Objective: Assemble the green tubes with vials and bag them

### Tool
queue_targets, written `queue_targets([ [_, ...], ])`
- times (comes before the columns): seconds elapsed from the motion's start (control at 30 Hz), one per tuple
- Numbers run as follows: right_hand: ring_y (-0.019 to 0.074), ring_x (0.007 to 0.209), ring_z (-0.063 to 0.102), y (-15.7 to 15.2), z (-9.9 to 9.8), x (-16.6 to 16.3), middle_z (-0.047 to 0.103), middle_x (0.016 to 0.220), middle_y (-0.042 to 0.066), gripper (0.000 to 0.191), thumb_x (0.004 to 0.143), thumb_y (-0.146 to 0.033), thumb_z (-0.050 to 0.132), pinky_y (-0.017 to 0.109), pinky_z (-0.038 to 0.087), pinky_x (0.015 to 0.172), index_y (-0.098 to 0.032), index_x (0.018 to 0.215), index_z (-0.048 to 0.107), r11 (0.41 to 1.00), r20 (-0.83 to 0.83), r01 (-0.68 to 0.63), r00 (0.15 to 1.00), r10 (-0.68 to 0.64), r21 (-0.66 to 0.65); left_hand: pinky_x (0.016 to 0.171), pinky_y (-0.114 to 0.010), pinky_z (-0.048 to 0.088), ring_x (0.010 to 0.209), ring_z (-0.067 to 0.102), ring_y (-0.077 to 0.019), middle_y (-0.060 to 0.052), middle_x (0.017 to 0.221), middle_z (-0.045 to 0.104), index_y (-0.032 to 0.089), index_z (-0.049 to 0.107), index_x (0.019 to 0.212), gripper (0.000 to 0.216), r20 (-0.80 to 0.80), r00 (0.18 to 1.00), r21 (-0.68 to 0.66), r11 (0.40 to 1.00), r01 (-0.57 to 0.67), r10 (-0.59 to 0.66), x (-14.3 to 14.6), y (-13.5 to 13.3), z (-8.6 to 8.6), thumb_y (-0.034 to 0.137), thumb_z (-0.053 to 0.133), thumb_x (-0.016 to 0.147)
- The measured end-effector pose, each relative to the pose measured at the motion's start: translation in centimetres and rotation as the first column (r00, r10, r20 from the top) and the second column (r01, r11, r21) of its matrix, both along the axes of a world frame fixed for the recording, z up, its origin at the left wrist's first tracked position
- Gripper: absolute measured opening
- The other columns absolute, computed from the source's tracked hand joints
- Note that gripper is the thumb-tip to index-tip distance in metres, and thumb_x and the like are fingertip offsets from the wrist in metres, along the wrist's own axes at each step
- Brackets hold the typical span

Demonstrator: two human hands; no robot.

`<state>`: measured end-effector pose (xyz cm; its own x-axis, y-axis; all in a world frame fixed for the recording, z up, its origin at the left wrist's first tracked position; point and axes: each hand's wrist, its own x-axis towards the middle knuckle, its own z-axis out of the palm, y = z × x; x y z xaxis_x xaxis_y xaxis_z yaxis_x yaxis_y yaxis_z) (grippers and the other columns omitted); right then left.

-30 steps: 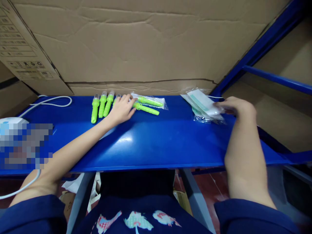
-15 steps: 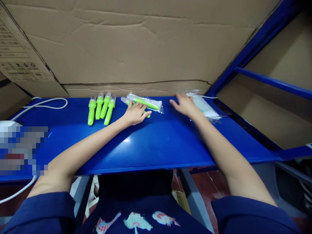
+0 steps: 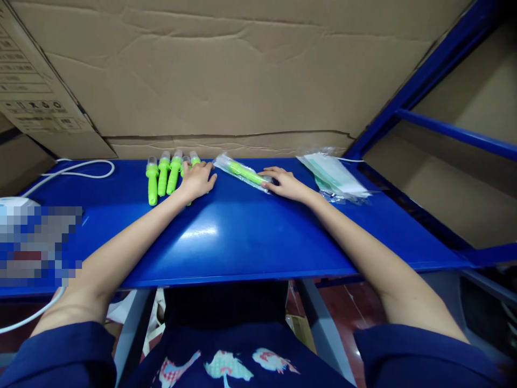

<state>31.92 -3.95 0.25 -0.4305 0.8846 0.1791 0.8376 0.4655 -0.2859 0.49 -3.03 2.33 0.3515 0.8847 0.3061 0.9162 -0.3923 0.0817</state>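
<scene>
Several lime-green sticks with clear caps (image 3: pixel 152 186) lie side by side on the blue table. At the right end of that row my left hand (image 3: pixel 196 180) is curled over a green stick (image 3: pixel 194 158), hiding most of it; its clear cap shows beyond the fingers. To the right, a similar green stick in a clear plastic bag (image 3: pixel 244 171) lies at a slant. My right hand (image 3: pixel 283 183) has its thumb and fingers on the near right end of this bag, closed about it.
A stack of clear bags with white and pale green inserts (image 3: pixel 337 175) lies at the right. White cable (image 3: pixel 91 175) loops at the left, near a blurred-out patch. Cardboard (image 3: pixel 226 81) stands behind the table, and a blue frame (image 3: pixel 444 134) rises at the right.
My left hand has moved left, bringing a loose green stick from beside the bagged one to the row. My right hand has left the bag stack and come to the bagged stick.
</scene>
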Motion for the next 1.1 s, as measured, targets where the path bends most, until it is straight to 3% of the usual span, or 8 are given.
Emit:
queue_targets([
  [0.23,0.0316,0.138,0.057,-0.7,1.2,0.1,0.065,0.142,0.017,0.044,0.098,-0.036,0.055,0.053,0.044,0.116,-0.018,0.135,0.069,0.978,-0.095,-0.208,0.974,0.207,-0.006,0.110,-0.060,0.031,0.121,0.061,-0.0433,-0.023,0.136,0.062,0.014,0.056,0.135,0.054,-0.030,0.999,0.071,0.997,0.025,-0.023,-0.1,-0.3,0.4,0.049,0.062,0.094],
  [0.43,0.0314,0.132,0.061,-1.0,1.7,0.3,0.068,0.138,0.013,0.041,0.095,-0.037,0.058,0.053,0.049,0.111,-0.023,0.132,0.072,0.973,-0.116,-0.228,0.968,0.222,-0.038,0.109,-0.060,0.031,0.120,0.061,-0.0434,-0.020,0.128,0.067,0.017,0.062,0.128,0.043,-0.076,0.995,0.080,0.994,0.069,-0.063,-0.2,-0.4,1.2,0.044,0.063,0.094],
  [0.6,0.0311,0.132,0.061,-0.8,1.9,0.7,0.068,0.138,0.012,0.040,0.093,-0.033,0.061,0.051,0.048,0.113,-0.022,0.129,0.073,0.965,-0.099,-0.258,0.962,0.253,-0.036,0.111,-0.052,0.032,0.134,0.055,-0.0384,-0.017,0.145,0.060,0.020,0.055,0.144,0.056,-0.051,0.977,0.020,0.978,0.207,-0.206,-0.6,0.1,1.2,0.045,0.063,0.094],
  [0.73,0.0301,0.126,0.064,-1.1,2.2,0.7,0.070,0.134,0.011,0.039,0.092,-0.026,0.060,0.050,0.050,0.109,-0.024,0.128,0.073,0.969,-0.084,-0.236,0.970,0.230,-0.067,0.111,-0.052,0.032,0.127,0.060,-0.0350,-0.013,0.131,0.071,0.021,0.067,0.125,0.043,0.036,0.960,-0.102,0.954,0.280,-0.278,-1.0,0.6,0.9,0.051,0.055,0.096],
  [0.9,0.0296,0.116,0.067,-1.4,2.6,0.8,0.072,0.129,0.011,0.040,0.091,-0.023,0.060,0.048,0.053,0.103,-0.023,0.129,0.072,0.977,-0.052,-0.184,0.982,0.180,-0.111,0.111,-0.053,0.031,0.113,0.068,-0.0309,-0.010,0.118,0.077,0.020,0.072,0.111,0.039,0.169,0.953,-0.157,0.948,0.277,-0.251,-1.0,1.0,1.1,0.045,0.044,0.100],
  [1.1,0.0288,0.114,0.067,-1.1,2.6,1.4,0.072,0.129,0.010,0.041,0.090,-0.027,0.061,0.046,0.054,0.101,-0.024,0.129,0.073,0.978,-0.056,-0.163,0.986,0.157,-0.129,0.114,-0.053,0.028,0.104,0.072,-0.0271,-0.007,0.102,0.081,0.021,0.075,0.098,0.027,0.274,0.929,-0.131,0.948,0.291,-0.248,-1.1,0.8,2.1,0.043,0.060,0.093],
])
